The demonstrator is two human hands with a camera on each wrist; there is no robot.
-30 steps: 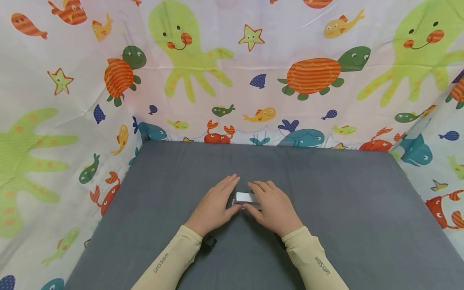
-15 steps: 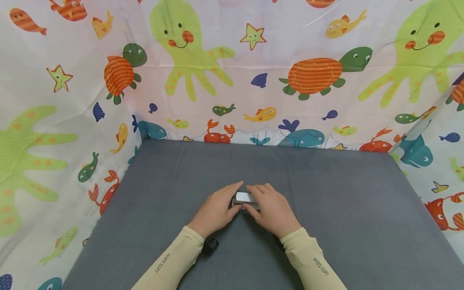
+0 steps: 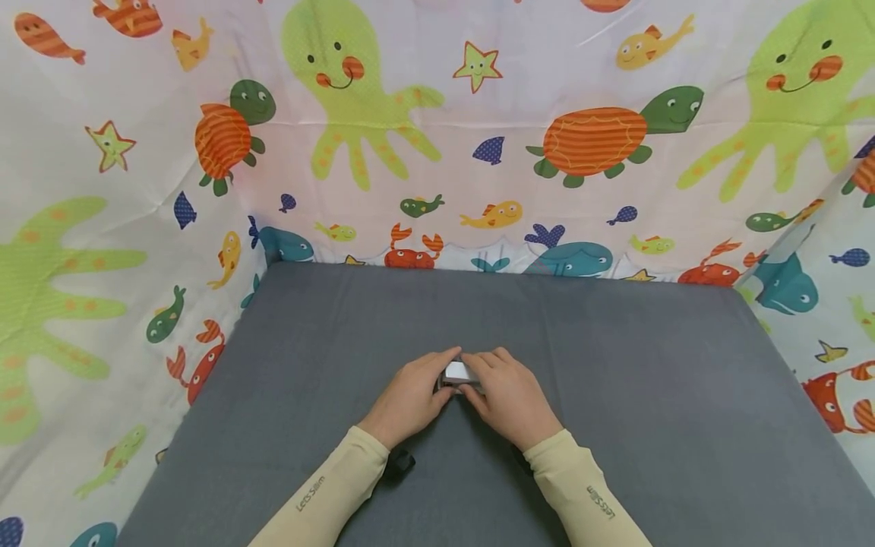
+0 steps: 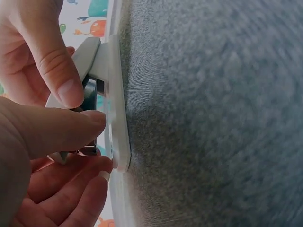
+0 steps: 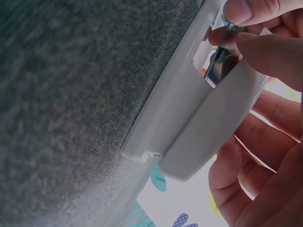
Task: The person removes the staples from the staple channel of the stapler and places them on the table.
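A white stapler (image 3: 459, 372) stands on the grey surface between the two hands. Its long base (image 4: 120, 109) rests on the cloth, and its top arm (image 5: 213, 127) is tilted up at an angle from it. Shiny metal (image 4: 90, 97) shows in the gap between arm and base. My right hand (image 3: 516, 396) grips the top arm, thumb on the near side and fingers on the far side. At the stapler's left end, my left hand (image 3: 406, 396) pinches with thumb and fingers. The hands cover much of the stapler in the head view.
Grey cloth (image 3: 656, 395) covers the flat work surface. A curtain (image 3: 478, 175) printed with sea animals stands along the back and both sides. A dark wrist device (image 3: 399, 463) hangs below the left sleeve.
My left hand has come in to the right and its fingers have bent onto the stapler's left end. My right hand has slid slightly left, covering more of the stapler.
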